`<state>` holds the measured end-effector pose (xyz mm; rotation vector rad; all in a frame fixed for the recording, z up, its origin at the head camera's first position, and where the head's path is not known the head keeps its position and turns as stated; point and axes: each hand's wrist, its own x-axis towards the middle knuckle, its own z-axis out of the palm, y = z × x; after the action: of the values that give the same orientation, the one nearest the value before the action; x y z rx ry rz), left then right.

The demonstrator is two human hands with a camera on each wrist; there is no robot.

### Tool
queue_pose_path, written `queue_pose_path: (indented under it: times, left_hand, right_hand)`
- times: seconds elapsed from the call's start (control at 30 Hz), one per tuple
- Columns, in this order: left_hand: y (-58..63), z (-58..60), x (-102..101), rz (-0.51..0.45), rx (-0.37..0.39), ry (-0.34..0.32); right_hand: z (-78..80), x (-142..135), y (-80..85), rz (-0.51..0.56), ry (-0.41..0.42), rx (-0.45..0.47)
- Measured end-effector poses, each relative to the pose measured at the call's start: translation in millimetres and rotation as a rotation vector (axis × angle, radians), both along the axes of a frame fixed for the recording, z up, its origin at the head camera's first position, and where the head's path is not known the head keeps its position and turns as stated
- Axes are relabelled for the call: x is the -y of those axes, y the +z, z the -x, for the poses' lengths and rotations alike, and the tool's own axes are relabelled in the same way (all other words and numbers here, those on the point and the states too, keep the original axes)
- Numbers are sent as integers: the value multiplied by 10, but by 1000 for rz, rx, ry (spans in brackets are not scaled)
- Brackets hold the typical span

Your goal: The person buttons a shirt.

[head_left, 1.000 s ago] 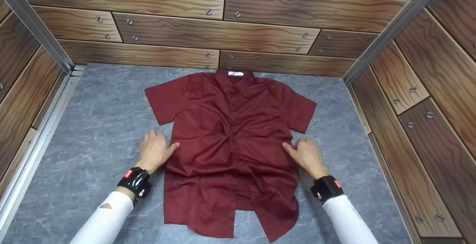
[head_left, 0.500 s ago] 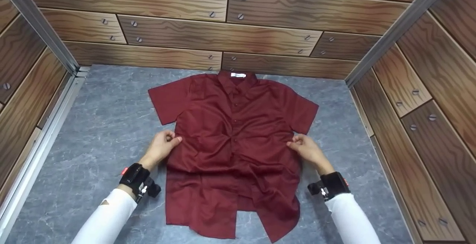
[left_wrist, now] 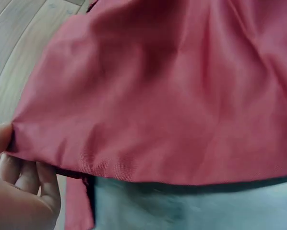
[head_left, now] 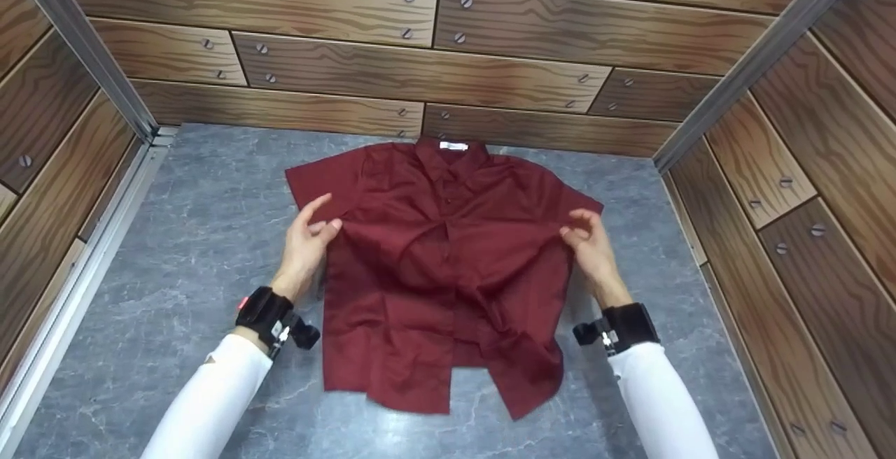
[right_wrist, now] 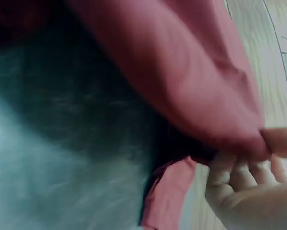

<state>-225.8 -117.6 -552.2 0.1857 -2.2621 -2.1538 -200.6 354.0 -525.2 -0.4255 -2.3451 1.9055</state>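
A dark red short-sleeved button shirt (head_left: 413, 305) lies front up in the head view, collar at the far side, its middle raised off the surface. My left hand (head_left: 306, 245) pinches its left side edge just below the sleeve. On the opposite edge my right hand (head_left: 591, 252) pinches the cloth below the other sleeve. The left wrist view has the left hand (left_wrist: 26, 191) with thumb and fingers on a corner of stretched cloth. Blurred in the right wrist view, the right hand (right_wrist: 251, 187) grips a gathered fold.
The shirt is on a grey marbled surface (head_left: 196, 235). A wood-patterned back wall (head_left: 336, 67) stands just beyond the collar, and similar side walls rise at left and right with metal corner posts (head_left: 742, 60). Black wrist cameras (head_left: 269, 319) sit on both wrists.
Both hands went from lying beside the shirt to pinching its side edges. They have since lifted the cloth and moved away from me, and the lower hem has shifted the same way.
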Motion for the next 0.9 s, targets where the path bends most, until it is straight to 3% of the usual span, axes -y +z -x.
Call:
queue_pose_path:
  times: [0.13,0.23,0.53,0.7,0.8,0.9]
  left_hand:
    - [84,96,-40,-81,-55,28]
    - [109,138,-68,-97,-74,46]
    - [52,106,-44,-85,-76,42]
    - [22,88,-57,-58,-102,56]
    - [25,83,-79,-50,-100,55]
    - [32,77,-58,7,-107,11]
  right_hand:
    - [93,16,113,12,-79,-75]
    - [141,32,170,13,-94,-107]
    - [64,-8,124,-108,-27,-70]
    - [35,-26,83,-69,-27,-76]
    - [-16,38,191,-40,-10,-48]
    - [-37,41,249,-47,46,-6]
